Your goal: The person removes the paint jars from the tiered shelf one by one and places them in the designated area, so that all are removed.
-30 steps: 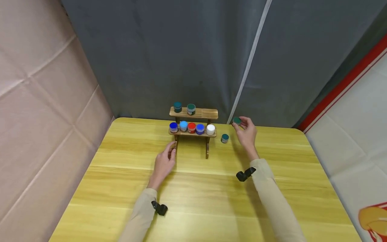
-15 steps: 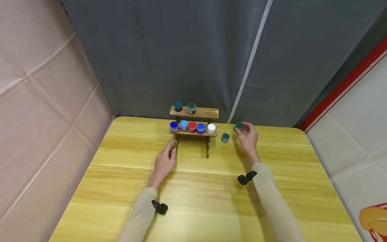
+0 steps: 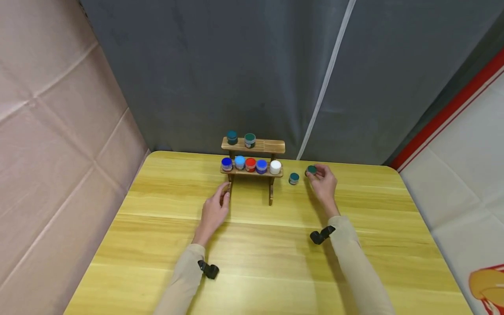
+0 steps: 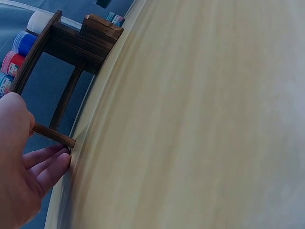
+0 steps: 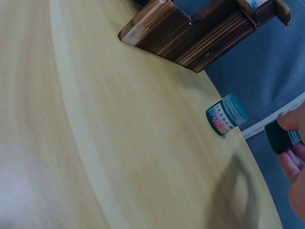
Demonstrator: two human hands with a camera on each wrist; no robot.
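A two-tier wooden rack (image 3: 253, 146) stands on the table. My left hand (image 3: 214, 212) grips its left leg (image 4: 53, 134) low down, fingers bent around the wood. Off to the rack's right, my right hand (image 3: 324, 183) pinches a dark green paint jar (image 5: 279, 137) between thumb and fingers, apart from the tabletop in the right wrist view. A teal-lidded paint jar (image 3: 293, 178) stands between that hand and the rack. Two green-toned jars, one teal (image 3: 232, 137) and one green (image 3: 250, 140), occupy the upper tier's left side.
Along the lower tier stand several jars: dark blue (image 3: 226, 164), light blue (image 3: 239, 162), red (image 3: 250, 164), violet-blue (image 3: 261, 166) and white (image 3: 275, 166). A grey curtain (image 3: 216, 78) hangs right behind the table's back edge. The yellow wooden table (image 3: 260, 262) spreads out in front.
My right hand has come down and slightly nearer with the green paint jar, now lower beside the standing teal jar. The left hand keeps its place at the rack's leg.
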